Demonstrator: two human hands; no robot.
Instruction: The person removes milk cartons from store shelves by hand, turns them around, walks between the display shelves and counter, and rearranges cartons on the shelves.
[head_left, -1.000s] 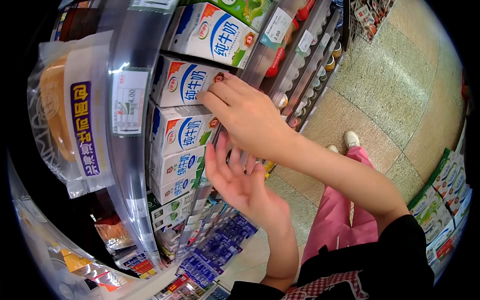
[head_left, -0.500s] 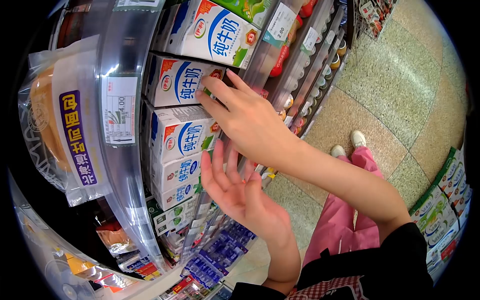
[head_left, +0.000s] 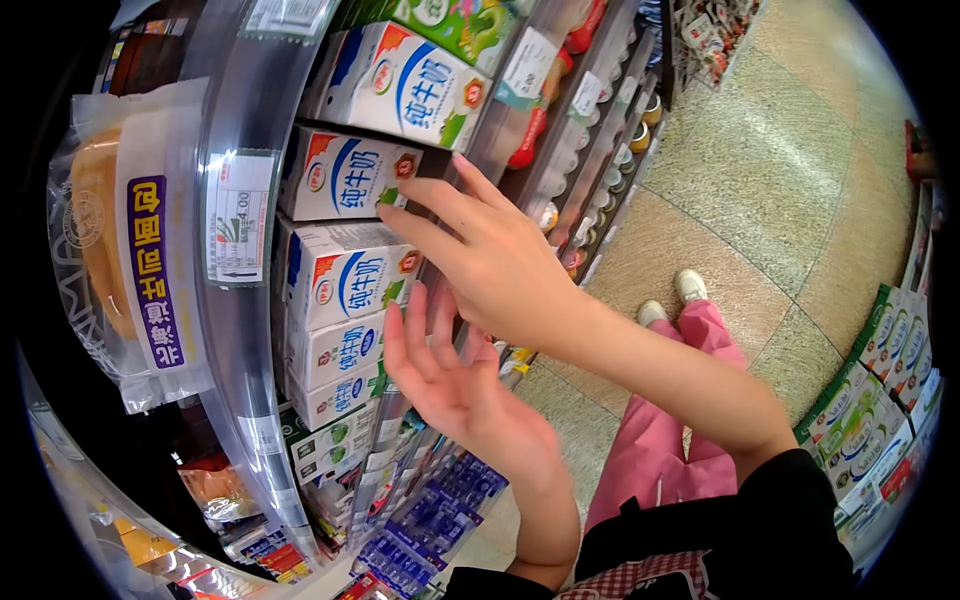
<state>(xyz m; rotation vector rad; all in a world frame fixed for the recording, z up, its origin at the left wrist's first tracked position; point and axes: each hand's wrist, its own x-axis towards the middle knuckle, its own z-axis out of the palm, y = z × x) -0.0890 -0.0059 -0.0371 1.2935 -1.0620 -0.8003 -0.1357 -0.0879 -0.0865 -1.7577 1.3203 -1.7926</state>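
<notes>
Fingertips of my right hand [head_left: 490, 240] rest at or just in front of the right end of a white milk box [head_left: 330, 180] on the shelf; its fingers are spread and grip nothing. Just below, my left hand [head_left: 450, 390] is palm up with the fingers apart and empty, beside the right ends of the stacked milk boxes [head_left: 345, 275]. Whether it touches them is unclear. Above my right hand lies another milk box [head_left: 415, 85].
A bagged loaf [head_left: 105, 230] hangs over the shelf edge at left, beside a price tag [head_left: 240, 215]. Shelf rows with bottles [head_left: 550, 215] run at upper right. Blue packs [head_left: 410, 540] lie below. Stacked cartons [head_left: 860, 430] stand at right on the tiled floor.
The view has shifted slightly. My right hand's fingertips have slid a little down the front of the milk box. My left hand remains open below it.
</notes>
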